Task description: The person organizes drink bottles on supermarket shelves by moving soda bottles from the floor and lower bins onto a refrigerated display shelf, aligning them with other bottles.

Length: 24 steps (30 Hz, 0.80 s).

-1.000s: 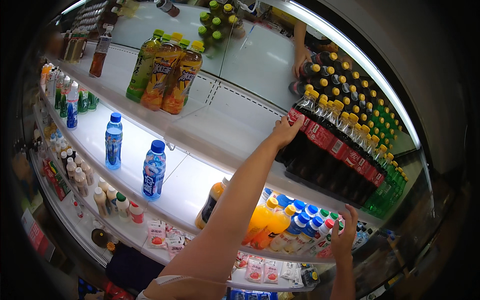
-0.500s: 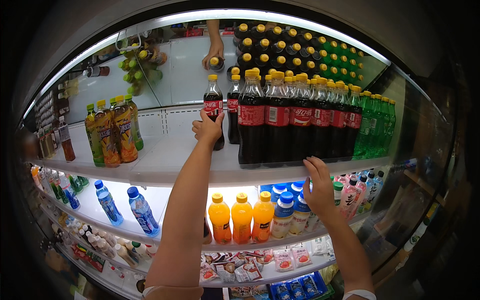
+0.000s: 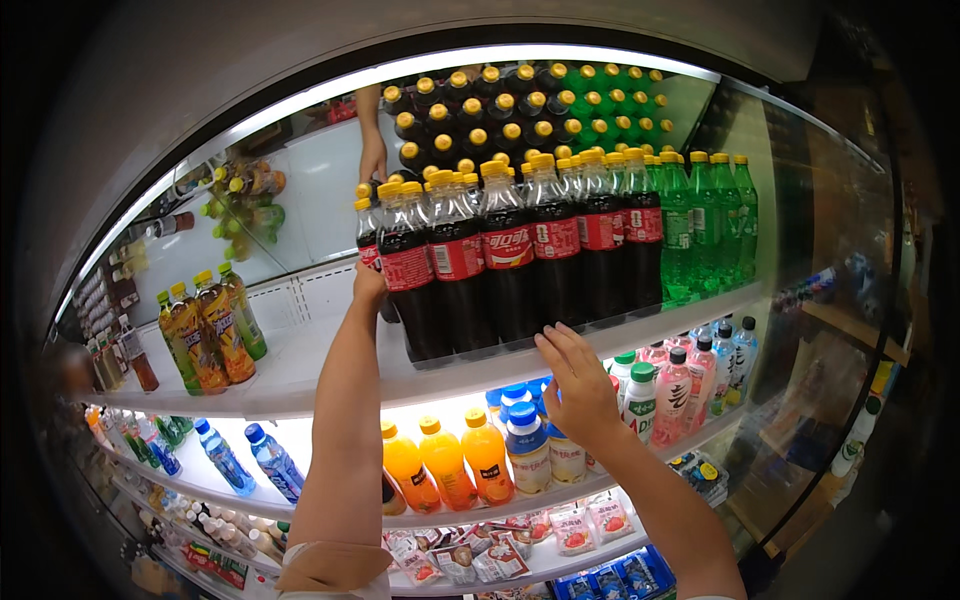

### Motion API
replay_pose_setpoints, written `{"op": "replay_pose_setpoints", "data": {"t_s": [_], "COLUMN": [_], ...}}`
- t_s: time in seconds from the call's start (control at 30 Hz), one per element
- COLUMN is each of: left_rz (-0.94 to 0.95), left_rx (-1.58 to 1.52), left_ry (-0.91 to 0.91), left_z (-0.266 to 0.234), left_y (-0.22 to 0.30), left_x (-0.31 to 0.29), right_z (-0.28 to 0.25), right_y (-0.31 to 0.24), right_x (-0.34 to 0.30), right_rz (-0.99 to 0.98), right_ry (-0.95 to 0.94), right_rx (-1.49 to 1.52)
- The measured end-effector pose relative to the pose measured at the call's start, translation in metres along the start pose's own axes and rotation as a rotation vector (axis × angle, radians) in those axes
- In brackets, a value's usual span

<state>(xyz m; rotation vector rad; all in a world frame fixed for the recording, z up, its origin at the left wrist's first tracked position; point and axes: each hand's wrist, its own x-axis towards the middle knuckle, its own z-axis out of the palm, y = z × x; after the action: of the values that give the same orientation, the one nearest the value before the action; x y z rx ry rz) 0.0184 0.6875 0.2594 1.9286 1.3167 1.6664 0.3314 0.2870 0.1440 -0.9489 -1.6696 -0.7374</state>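
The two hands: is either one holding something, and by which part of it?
The left hand touches a soda bottle near its red label; whether it grips cannot be told. The right hand, by the shelf edge, holds nothing.

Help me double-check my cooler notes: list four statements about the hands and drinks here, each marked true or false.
1. The left hand is at the leftmost cola bottle. True.
2. The right hand is wrapped around a bottle cap. False: the right hand is at the front edge of the upper shelf.
3. Green bottles stand right of the cola. True.
4. Orange drinks share the cola's shelf. False: the orange drinks stand one shelf below.
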Motion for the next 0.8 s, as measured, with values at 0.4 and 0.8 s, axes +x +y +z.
{"op": "replay_pose_setpoints", "data": {"t_s": [0.4, 0.8], "left_rz": [0.035, -0.059], "left_rx": [0.136, 0.192], "left_ry": [0.013, 0.017], "left_z": [0.011, -0.017], "left_y": [0.053, 0.081], "left_x": [-0.063, -0.093], "right_z": [-0.013, -0.010], "right_y": [0.002, -0.009], "right_x": [-0.003, -0.001], "right_rz": [0.003, -0.034], "right_ry": [-0.088, -0.153], "right_rx": [-0.078, -0.117]}}
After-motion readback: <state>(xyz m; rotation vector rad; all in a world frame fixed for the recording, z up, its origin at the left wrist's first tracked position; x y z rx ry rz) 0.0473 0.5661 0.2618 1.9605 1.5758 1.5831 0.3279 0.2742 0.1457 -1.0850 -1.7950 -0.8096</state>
